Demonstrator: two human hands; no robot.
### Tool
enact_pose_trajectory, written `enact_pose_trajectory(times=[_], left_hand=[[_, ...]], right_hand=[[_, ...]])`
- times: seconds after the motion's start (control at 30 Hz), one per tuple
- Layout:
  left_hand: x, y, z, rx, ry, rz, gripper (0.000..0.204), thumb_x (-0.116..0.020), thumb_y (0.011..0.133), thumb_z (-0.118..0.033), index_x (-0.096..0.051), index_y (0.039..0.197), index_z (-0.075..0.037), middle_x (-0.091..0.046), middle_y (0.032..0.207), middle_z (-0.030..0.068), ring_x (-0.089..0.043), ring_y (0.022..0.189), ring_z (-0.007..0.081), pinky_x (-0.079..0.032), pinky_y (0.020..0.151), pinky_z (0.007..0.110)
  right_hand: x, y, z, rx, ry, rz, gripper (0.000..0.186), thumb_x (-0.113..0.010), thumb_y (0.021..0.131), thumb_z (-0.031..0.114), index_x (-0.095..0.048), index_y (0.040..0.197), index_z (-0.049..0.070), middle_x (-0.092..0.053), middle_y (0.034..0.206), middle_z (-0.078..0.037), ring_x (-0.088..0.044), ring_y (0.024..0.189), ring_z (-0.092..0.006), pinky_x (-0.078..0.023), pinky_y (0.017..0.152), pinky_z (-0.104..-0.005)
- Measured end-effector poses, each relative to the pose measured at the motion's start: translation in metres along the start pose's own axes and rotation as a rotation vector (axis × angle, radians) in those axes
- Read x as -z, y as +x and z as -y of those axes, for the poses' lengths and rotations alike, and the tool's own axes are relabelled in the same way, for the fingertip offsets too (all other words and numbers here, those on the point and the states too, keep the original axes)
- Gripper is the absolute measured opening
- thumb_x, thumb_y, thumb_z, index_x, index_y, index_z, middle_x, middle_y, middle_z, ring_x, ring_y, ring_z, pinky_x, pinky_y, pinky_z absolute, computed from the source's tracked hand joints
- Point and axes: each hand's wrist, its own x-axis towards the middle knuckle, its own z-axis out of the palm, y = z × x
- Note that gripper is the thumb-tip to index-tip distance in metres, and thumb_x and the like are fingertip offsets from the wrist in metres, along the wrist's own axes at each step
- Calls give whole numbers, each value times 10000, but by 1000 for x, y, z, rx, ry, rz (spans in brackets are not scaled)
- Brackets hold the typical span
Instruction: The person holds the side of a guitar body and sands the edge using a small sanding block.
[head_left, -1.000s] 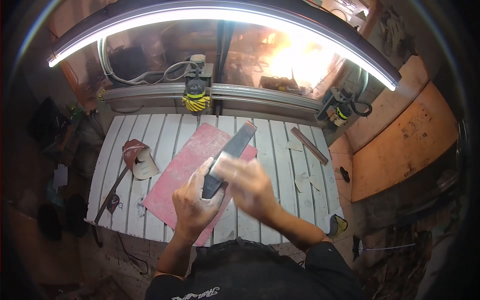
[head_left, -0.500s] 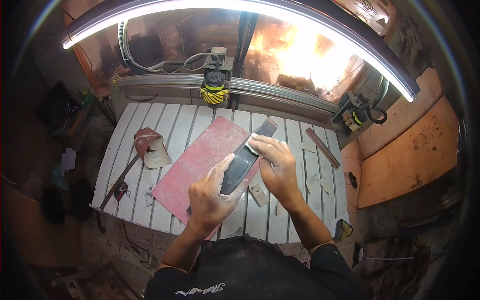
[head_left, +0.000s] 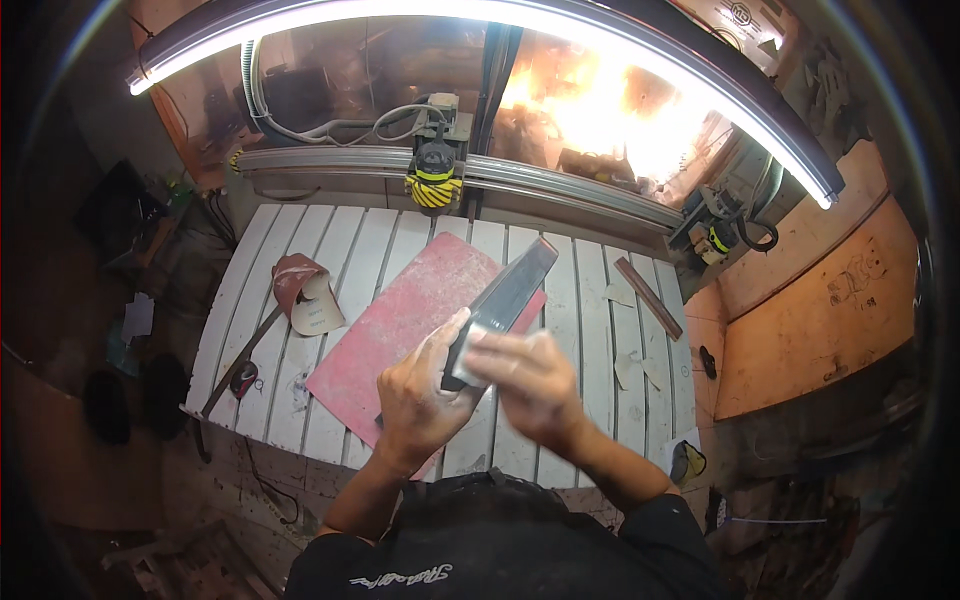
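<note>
My left hand (head_left: 420, 395) grips the near end of a long dark grey bar (head_left: 515, 285), which slants away to the far right above a dusty pink board (head_left: 395, 310). Pale dust coats the fingers. My right hand (head_left: 540, 385), blurred by motion, presses a small white folded pad (head_left: 468, 365) onto the bar close to the left hand. What the pad is made of cannot be made out. Board and bar are over a white slatted table (head_left: 345, 235).
Curled red-brown sandpaper (head_left: 300, 285) lies left of the board, near a flat dark strip (head_left: 225, 365) and a tape measure (head_left: 243, 378). At right are a brown strip (head_left: 648, 298) and paper scraps (head_left: 628, 370). A rail-mounted tool (head_left: 434, 180) stands behind; a tube light (head_left: 480, 12) hangs overhead.
My right hand has slid the white pad along the bar toward me, from its far half to beside my left hand. The small beige block on the table is now hidden behind it.
</note>
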Motion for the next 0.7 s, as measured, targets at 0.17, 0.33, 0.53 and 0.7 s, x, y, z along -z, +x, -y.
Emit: enact_pose_trajectory(times=[0.17,0.33,0.53,0.7], left_hand=[[-4,1,0,-14,13,-26,646,-916,788,-191,-672,1352,8,-768,1212,207,-788,1001,344,-630,830,392],[-2,0,-3,13,-3,4,619,-905,797,-149,-673,1345,20,-763,1224,212,-783,1047,344,-626,870,397],[2,1,-3,58,-47,15,599,-897,802,-97,-672,1342,30,-758,1240,219,-776,1101,343,-623,912,394],[-3,0,4,8,12,-17,670,-931,776,-213,-671,1357,-3,-768,1220,199,-789,1010,338,-632,841,397]], right_hand=[[3,10,-37,-70,-204,-113,490,-636,783,-137,-803,1178,100,-771,1260,-138,-687,929,-283,-494,824,-380],[0,-3,-7,-2,-47,-44,489,-656,786,-115,-799,1203,97,-761,1260,-129,-697,980,-257,-518,853,-379],[-2,-4,2,8,15,-14,501,-680,752,-120,-795,1189,96,-757,1264,-100,-715,1034,-274,-518,855,-370],[-4,6,-44,-50,74,-54,527,-693,744,-121,-797,1206,110,-759,1264,-96,-662,884,-254,-525,825,-361]])
